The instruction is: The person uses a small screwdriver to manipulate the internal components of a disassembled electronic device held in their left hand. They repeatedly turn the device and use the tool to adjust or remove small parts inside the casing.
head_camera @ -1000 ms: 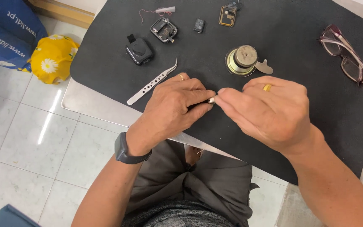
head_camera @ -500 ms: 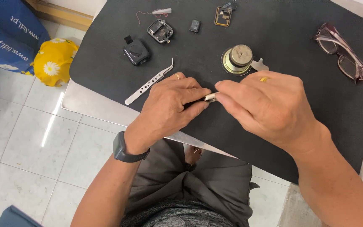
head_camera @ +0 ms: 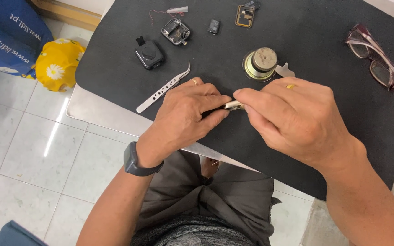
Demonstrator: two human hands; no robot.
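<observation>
Both hands meet over the near edge of a black mat (head_camera: 324, 50). My left hand (head_camera: 185, 116) and my right hand (head_camera: 292, 118) pinch a small tool (head_camera: 231, 106) with a dark handle and a silvery tip between their fingertips. Most of the tool is hidden inside the fingers. A ring sits on each hand, and a dark watch is on my left wrist. Silver tweezers (head_camera: 163, 89) lie just left of my left hand. A round brass and silver part (head_camera: 261, 64) rests just beyond my right hand.
Further back on the mat lie a black watch body (head_camera: 149, 53), an open watch case (head_camera: 175, 32), a small black piece (head_camera: 214, 25) and a gold-framed piece (head_camera: 244, 15). Glasses (head_camera: 375, 57) lie at the right. A blue bag (head_camera: 5, 32) and yellow flowered bag (head_camera: 58, 64) sit on the tiled floor at the left.
Both hands stay together on the small tool with little movement. The view has shifted slightly, so the things on the mat sit a bit higher in the frame.
</observation>
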